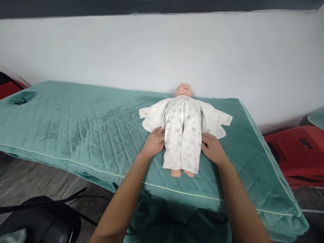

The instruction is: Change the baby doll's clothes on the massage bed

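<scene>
A baby doll point(184, 90) lies on its back on the green quilted bed, its feet pointing toward me. White printed baby trousers point(182, 135) are spread over its front from the chest to the ankles. Under them a white baby shirt point(214, 119) fans out, sleeves stretched to both sides. My left hand point(155, 142) is at the left edge of the trousers, fingers bent against the cloth beside the shirt's hem. At the opposite edge my right hand point(212, 147) has its fingers and thumb closed at the cloth. Fingertips of both hands are partly hidden by fabric.
The green quilted bed cover point(101, 128) has a face hole point(22, 98) at the far left. A white wall point(162, 50) runs behind. Red plastic stools point(301, 152) stand at the right, and a black chair point(45, 219) is at the lower left.
</scene>
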`<state>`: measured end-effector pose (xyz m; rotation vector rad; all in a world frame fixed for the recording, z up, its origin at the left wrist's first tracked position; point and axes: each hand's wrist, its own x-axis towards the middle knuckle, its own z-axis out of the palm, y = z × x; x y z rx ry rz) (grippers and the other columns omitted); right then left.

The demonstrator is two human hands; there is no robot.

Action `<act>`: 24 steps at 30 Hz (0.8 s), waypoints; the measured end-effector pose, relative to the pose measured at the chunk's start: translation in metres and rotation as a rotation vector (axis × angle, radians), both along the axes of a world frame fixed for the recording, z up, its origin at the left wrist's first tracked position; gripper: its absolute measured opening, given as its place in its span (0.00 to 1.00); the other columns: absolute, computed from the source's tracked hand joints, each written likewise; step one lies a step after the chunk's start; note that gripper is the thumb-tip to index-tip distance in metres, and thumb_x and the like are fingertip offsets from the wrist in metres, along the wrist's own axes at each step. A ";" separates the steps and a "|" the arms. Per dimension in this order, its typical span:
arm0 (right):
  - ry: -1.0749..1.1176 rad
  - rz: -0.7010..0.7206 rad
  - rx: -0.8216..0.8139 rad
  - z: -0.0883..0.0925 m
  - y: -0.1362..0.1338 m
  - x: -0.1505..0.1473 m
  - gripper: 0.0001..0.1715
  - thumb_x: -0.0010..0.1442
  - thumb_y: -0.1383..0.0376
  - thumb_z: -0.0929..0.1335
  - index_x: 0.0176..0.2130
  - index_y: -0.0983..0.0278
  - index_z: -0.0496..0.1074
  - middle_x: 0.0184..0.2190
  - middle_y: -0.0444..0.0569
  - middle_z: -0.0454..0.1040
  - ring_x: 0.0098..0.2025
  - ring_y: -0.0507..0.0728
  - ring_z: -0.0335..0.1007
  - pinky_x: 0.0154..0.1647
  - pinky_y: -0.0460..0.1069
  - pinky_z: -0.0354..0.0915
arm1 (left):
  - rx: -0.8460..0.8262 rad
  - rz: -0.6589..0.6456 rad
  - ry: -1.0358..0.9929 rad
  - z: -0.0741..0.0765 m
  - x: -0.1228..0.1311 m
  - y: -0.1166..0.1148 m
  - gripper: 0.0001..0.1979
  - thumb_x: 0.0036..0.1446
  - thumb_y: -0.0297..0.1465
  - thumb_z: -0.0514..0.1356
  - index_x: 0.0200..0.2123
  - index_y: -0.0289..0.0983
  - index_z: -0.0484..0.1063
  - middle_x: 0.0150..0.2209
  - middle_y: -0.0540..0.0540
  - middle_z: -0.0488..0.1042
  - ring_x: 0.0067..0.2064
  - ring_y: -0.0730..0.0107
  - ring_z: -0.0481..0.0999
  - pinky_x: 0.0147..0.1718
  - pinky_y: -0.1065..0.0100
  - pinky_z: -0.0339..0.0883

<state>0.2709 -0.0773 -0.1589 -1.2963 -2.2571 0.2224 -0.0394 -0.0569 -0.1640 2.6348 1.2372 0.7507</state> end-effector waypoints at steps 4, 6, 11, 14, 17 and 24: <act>-0.008 -0.018 -0.007 -0.002 -0.002 -0.003 0.11 0.65 0.67 0.63 0.33 0.63 0.73 0.35 0.51 0.73 0.41 0.60 0.67 0.42 0.53 0.59 | -0.056 -0.030 0.006 0.000 -0.001 0.001 0.20 0.49 0.17 0.52 0.30 0.42 0.80 0.38 0.49 0.82 0.58 0.64 0.72 0.67 0.53 0.55; -0.018 0.027 -0.004 -0.001 -0.002 -0.005 0.09 0.63 0.68 0.64 0.34 0.63 0.74 0.38 0.52 0.73 0.43 0.61 0.67 0.44 0.53 0.59 | -0.092 -0.045 0.017 0.000 -0.001 0.002 0.19 0.49 0.18 0.53 0.30 0.43 0.81 0.41 0.48 0.82 0.61 0.62 0.70 0.68 0.51 0.53; 0.057 0.126 -0.033 0.001 -0.003 -0.010 0.12 0.64 0.68 0.64 0.34 0.61 0.77 0.36 0.51 0.72 0.44 0.60 0.66 0.47 0.54 0.60 | -0.158 -0.053 0.032 0.004 -0.002 0.002 0.18 0.53 0.21 0.54 0.33 0.45 0.82 0.46 0.49 0.80 0.64 0.61 0.65 0.68 0.50 0.51; 0.083 0.166 -0.024 -0.001 -0.004 -0.012 0.13 0.65 0.68 0.64 0.35 0.61 0.79 0.40 0.51 0.73 0.44 0.60 0.65 0.46 0.55 0.60 | -0.132 -0.055 0.090 0.004 -0.001 0.000 0.17 0.54 0.23 0.55 0.35 0.45 0.82 0.49 0.47 0.79 0.65 0.57 0.63 0.70 0.45 0.42; 0.068 0.167 -0.021 -0.004 -0.004 -0.014 0.12 0.64 0.67 0.65 0.37 0.61 0.79 0.45 0.52 0.74 0.46 0.62 0.64 0.47 0.57 0.61 | -0.107 -0.060 0.155 0.003 0.001 -0.003 0.16 0.54 0.24 0.56 0.39 0.44 0.82 0.51 0.45 0.77 0.65 0.53 0.61 0.71 0.41 0.33; 0.146 0.196 -0.052 -0.009 -0.003 -0.026 0.18 0.61 0.64 0.68 0.51 0.62 0.77 0.54 0.54 0.74 0.59 0.68 0.64 0.61 0.64 0.60 | -0.107 -0.067 0.108 0.001 0.007 -0.009 0.16 0.54 0.26 0.58 0.43 0.43 0.80 0.53 0.43 0.75 0.66 0.51 0.60 0.70 0.40 0.35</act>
